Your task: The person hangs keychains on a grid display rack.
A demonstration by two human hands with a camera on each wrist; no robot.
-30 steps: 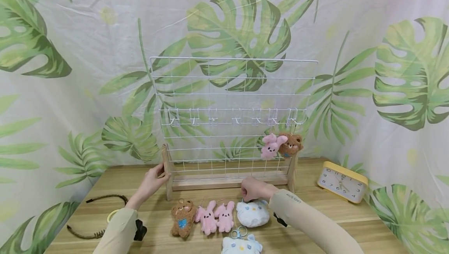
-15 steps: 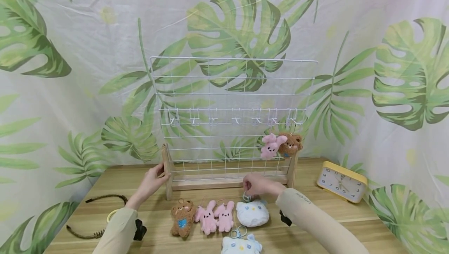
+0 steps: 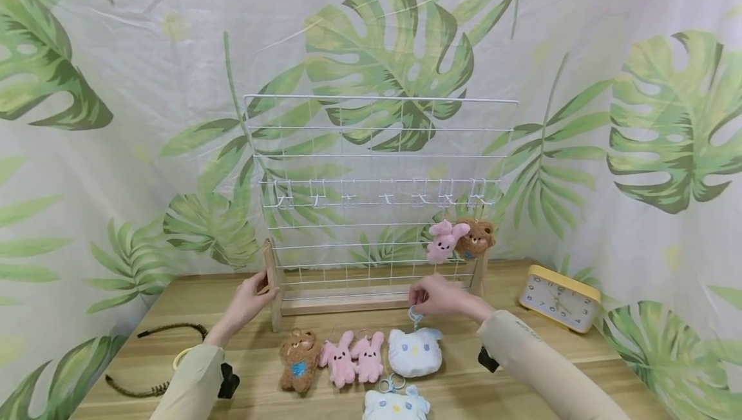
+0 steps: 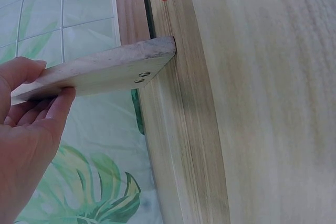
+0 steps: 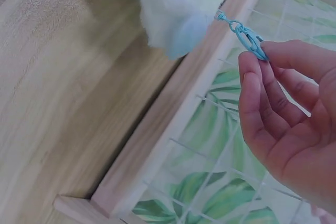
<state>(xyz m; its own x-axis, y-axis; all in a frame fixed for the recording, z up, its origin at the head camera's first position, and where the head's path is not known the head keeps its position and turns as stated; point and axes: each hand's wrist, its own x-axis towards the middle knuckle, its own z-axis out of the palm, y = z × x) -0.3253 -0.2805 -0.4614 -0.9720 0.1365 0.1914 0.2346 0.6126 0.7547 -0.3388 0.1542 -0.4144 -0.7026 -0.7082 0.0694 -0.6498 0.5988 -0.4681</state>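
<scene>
Right hand (image 3: 436,295): thumb and fingertips pinch the blue ring (image 5: 252,44) at its edge. The white toy (image 3: 415,353) is below that ring, just in front of the rack (image 3: 348,305); whether its base touches the counter (image 3: 324,404) cannot be told. Left hand (image 3: 248,301): gripping the wooden post (image 4: 105,72). Judgement: sound handling calls for a pinch at the ring's rim, its opening unobstructed, any lift slow, and the post braced firmly.

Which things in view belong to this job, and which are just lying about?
In the job, it seems:
rack held by left hand
hooks
white plush in right hand
other white plush
pink bunnies
brown bears

Probably just lying about:
clock
headband
yellow loop
</scene>
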